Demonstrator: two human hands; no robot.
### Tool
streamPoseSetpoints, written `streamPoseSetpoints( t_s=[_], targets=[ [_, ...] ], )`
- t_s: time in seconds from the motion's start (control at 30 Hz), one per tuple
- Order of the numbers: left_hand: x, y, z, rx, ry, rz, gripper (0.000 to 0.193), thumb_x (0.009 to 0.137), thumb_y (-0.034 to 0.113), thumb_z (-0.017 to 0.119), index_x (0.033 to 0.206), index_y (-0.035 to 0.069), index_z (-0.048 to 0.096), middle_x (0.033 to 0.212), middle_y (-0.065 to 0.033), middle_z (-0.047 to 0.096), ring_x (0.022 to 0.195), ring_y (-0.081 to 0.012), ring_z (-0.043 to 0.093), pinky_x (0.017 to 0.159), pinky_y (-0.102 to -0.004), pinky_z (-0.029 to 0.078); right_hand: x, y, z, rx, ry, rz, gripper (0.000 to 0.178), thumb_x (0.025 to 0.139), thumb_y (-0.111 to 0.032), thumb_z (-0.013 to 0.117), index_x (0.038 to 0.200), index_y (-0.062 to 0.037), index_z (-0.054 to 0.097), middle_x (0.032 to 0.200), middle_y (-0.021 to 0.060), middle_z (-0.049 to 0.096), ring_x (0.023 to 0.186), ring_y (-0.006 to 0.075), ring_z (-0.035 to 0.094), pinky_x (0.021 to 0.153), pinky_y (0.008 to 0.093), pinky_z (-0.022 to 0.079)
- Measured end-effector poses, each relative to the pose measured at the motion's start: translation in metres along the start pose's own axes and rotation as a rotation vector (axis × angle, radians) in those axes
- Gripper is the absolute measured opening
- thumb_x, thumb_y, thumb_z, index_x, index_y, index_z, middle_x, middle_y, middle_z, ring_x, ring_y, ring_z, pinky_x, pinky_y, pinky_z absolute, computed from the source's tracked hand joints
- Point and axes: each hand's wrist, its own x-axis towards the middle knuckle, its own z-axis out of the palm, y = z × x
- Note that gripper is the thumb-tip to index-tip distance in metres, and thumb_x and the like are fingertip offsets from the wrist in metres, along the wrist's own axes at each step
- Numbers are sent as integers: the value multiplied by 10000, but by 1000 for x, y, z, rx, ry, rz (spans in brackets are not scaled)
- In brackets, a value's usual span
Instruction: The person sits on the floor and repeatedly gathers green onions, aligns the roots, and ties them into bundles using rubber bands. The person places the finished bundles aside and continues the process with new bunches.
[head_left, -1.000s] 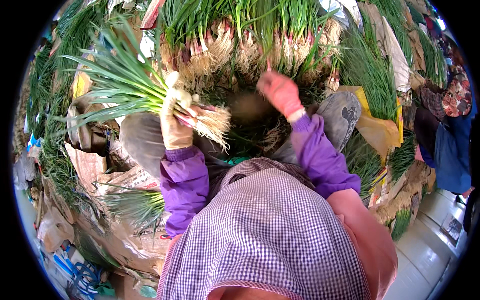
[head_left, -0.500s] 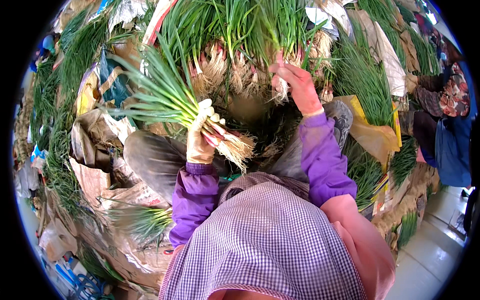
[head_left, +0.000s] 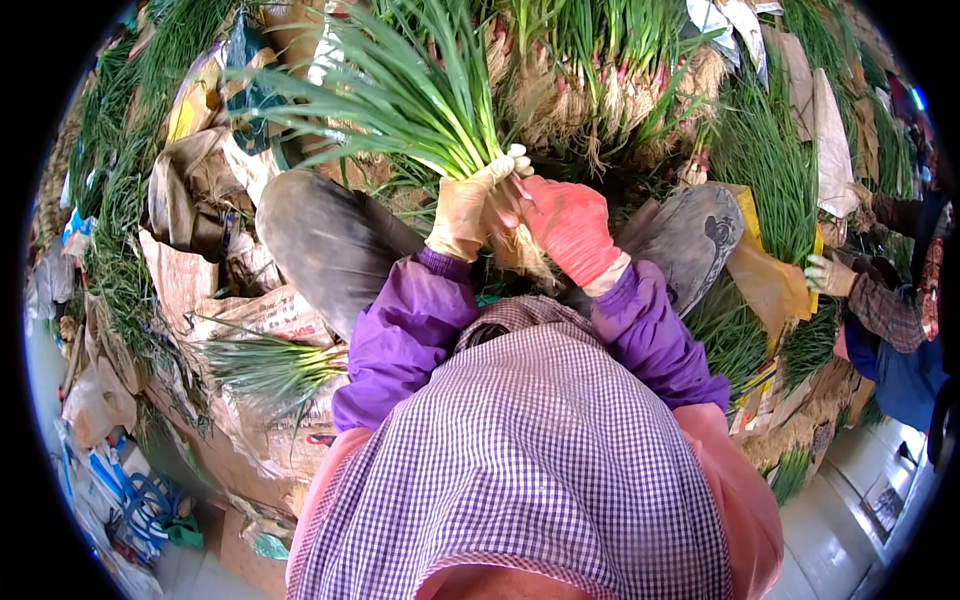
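My left hand (head_left: 465,212), in a pale tan glove with whitish fingertips, is closed around a bunch of spring onions (head_left: 430,120). Their green leaves fan out toward the upper left, and the pale roots (head_left: 522,254) hang down between my hands. Against the lower stems presses my right hand (head_left: 572,228), in a reddish-pink glove, its fingers curled in at the pinkish stem ends. Its fingertips are partly hidden behind the stems. Beyond both hands lies a heap of spring onions (head_left: 620,85) with roots facing me.
A smaller bunch of spring onions (head_left: 280,368) lies on sacking at left. More green leaves (head_left: 765,150) are piled at right, beside a yellow sack (head_left: 765,275). A co-worker's gloved hand (head_left: 830,275) is at the far right. Blue straps (head_left: 140,505) lie at lower left.
My right hand has come from the heap, where it gripped a spring onion, down and left to the bunch. My left hand has moved up and right with the bunch. The view has shifted.
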Motion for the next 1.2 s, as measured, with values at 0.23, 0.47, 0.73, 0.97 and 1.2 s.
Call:
streamPoseSetpoints(
  t_s=[0.23,0.47,0.73,0.97,1.2],
  targets=[
    [0,7,-12,6,-47,-93,187,889,94,596,1006,-50,617,801,-122,656,576,-193,612,473,-281,496,73,34,-24,922,-367,352,369,872,-386,623,883,-20,670,656,-4,563,571,89,481,542,230,393],
    [-1,-13,-2,5,59,166,142,881,55,604,993,-32,610,828,-90,648,650,-187,619,555,-292,525,47,-9,14,1047,350,224,235,946,-166,536,825,11,632,630,-27,523,552,46,430,501,205,337],
    [3,-15,-11,15,-12,41,77,861,62,628,868,-10,603,649,-81,633,454,-156,581,385,-248,456,71,6,21,470,105,178,400,853,-415,609,916,-22,651,746,182,604,729,351,605,663,408,479],
    [21,-24,-3,-420,-73,8,178,894,178,599,925,3,594,726,-46,629,566,-140,583,480,-240,488,56,3,10,1283,296,451,159,896,-186,593,833,-57,661,617,57,583,541,187,522,560,286,448],
    [25,-8,-30,-438,-158,105,359,899,216,620,1166,-3,522,731,13,537,691,-105,535,720,-292,496,65,135,17,120,48,574,410,795,-418,623,1056,-103,614,1036,149,652,966,326,620,831,431,488]
  ],
)
